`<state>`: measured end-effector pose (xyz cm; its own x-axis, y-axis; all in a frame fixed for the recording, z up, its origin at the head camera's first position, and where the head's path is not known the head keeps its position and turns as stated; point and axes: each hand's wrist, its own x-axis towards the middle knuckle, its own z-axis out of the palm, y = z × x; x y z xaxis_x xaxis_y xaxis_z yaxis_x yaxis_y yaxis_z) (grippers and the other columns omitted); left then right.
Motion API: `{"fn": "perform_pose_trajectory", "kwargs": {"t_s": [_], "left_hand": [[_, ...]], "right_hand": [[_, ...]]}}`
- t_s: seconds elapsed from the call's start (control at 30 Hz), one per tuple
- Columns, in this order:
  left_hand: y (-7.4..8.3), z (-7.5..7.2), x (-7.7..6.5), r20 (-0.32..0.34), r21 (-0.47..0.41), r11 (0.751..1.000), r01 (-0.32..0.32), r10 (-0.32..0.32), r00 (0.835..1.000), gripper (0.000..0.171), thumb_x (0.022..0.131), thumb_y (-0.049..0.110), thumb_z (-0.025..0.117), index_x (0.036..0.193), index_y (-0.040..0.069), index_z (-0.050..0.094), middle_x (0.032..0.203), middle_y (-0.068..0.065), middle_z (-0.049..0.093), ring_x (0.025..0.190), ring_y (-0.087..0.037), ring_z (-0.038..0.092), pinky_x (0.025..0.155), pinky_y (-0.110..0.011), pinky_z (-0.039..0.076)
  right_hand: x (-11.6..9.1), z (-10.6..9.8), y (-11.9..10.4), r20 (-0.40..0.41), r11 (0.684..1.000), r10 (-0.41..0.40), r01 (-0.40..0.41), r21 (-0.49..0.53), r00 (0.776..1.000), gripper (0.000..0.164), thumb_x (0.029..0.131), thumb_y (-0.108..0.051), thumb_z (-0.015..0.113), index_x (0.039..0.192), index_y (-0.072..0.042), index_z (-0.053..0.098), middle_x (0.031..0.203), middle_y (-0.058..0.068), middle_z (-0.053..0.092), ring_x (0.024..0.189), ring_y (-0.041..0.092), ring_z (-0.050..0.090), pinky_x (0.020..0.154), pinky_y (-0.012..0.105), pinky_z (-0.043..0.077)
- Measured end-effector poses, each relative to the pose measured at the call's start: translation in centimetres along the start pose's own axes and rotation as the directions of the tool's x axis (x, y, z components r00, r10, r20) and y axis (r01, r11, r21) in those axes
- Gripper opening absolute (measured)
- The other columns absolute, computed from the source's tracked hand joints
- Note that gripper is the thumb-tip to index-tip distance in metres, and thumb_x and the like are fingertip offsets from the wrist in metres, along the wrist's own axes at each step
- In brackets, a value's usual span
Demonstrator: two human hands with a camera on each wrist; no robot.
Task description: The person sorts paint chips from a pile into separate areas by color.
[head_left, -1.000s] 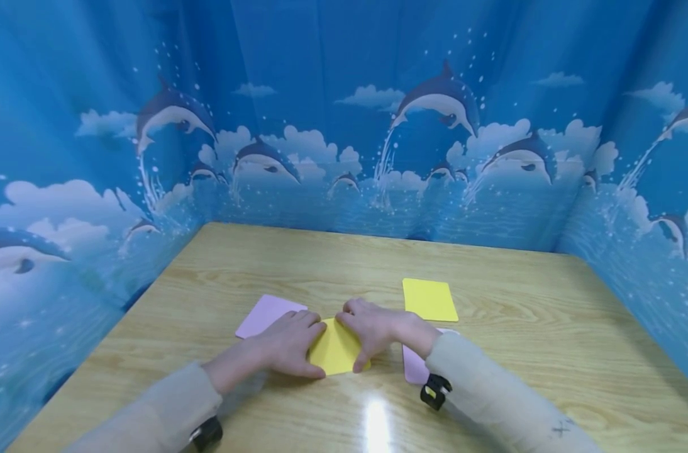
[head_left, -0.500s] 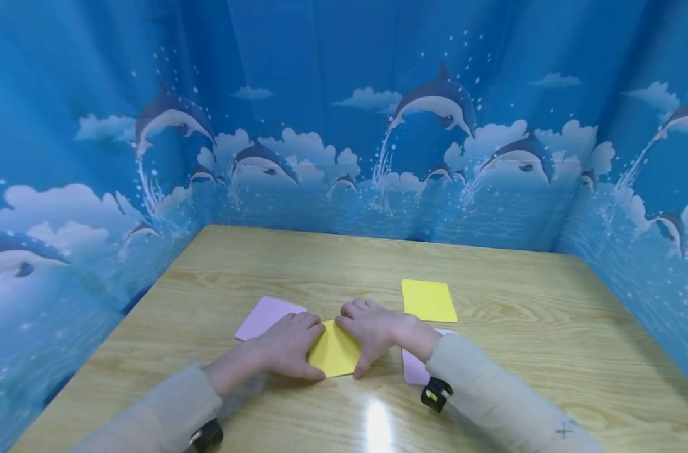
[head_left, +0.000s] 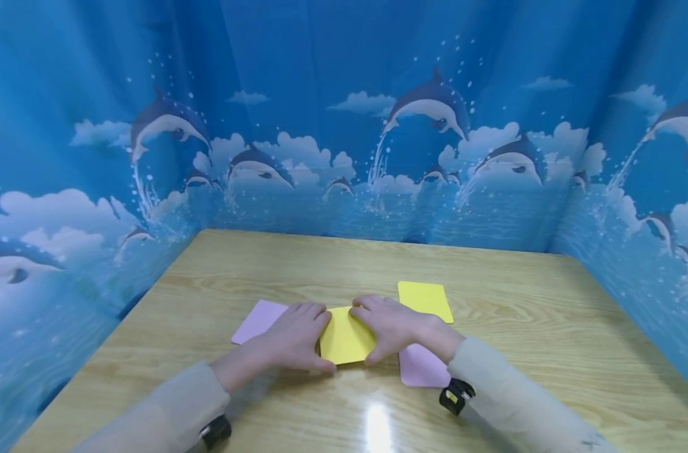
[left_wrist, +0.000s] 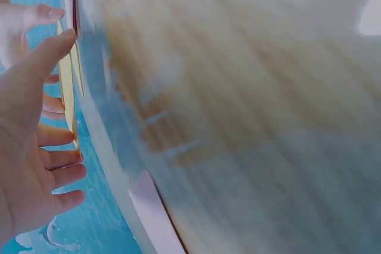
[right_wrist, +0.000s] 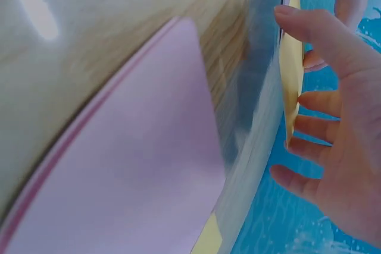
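A yellow square card [head_left: 346, 340] spans the space between both hands in the head view. My left hand [head_left: 297, 335] holds its left side, thumb at the near edge and fingertips at the far one. On the other side, my right hand [head_left: 393, 326] holds it the same way. Both wrist views show the yellow card [right_wrist: 290, 75] nearly edge-on, raised above the table, with fingers and thumb at its edges. A pink square card [head_left: 258, 322] lies partly hidden behind the left hand. Another pink card [head_left: 422, 368] lies below the right wrist.
A second yellow card [head_left: 426, 299] lies flat beyond the right wrist. Everything sits on a wood-grain table [head_left: 519, 340], with light glare near its front. Blue dolphin curtains [head_left: 344, 126] surround the table's back and sides. A dark device [head_left: 456, 396] is strapped at the right sleeve.
Both hands have moved the yellow card slightly rightward and away from the body, up off the table. Its bowed surface now looks flatter. The other cards stay put; the head view shifts slightly.
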<state>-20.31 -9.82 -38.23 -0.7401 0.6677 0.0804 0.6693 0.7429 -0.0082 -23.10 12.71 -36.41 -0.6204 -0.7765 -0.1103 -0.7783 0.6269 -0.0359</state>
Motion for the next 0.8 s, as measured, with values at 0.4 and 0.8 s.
{"fn": "perform_pose_trajectory", "kwargs": {"t_s": [0.4, 0.8], "left_hand": [[1.1, -0.4, 3.8, -0.030, 0.015, 0.999, -0.032, 0.032, 0.999, 0.087, 0.066, 0.069, 0.064, 0.120, 0.002, 0.052, 0.118, -0.009, 0.050, 0.108, -0.024, 0.048, 0.095, -0.041, 0.038], [2.3, -0.9, 8.4, 0.025, -0.015, 0.999, -0.051, 0.051, 0.998, 0.090, 0.068, 0.068, 0.063, 0.128, 0.003, 0.047, 0.127, -0.010, 0.047, 0.116, -0.024, 0.043, 0.101, -0.039, 0.034]], "right_hand": [[-2.6, 0.0, 2.8, -0.065, 0.995, 0.086, -0.083, 0.055, 0.994, 0.090, 0.067, -0.050, 0.075, 0.134, -0.002, 0.041, 0.138, 0.017, 0.036, 0.124, 0.031, 0.037, 0.094, 0.046, 0.039], [-5.4, -0.2, 5.9, -0.091, 0.974, 0.208, -0.198, 0.114, 0.974, 0.088, 0.067, -0.043, 0.076, 0.133, 0.003, 0.041, 0.137, 0.022, 0.037, 0.121, 0.036, 0.039, 0.094, 0.051, 0.039]]}}
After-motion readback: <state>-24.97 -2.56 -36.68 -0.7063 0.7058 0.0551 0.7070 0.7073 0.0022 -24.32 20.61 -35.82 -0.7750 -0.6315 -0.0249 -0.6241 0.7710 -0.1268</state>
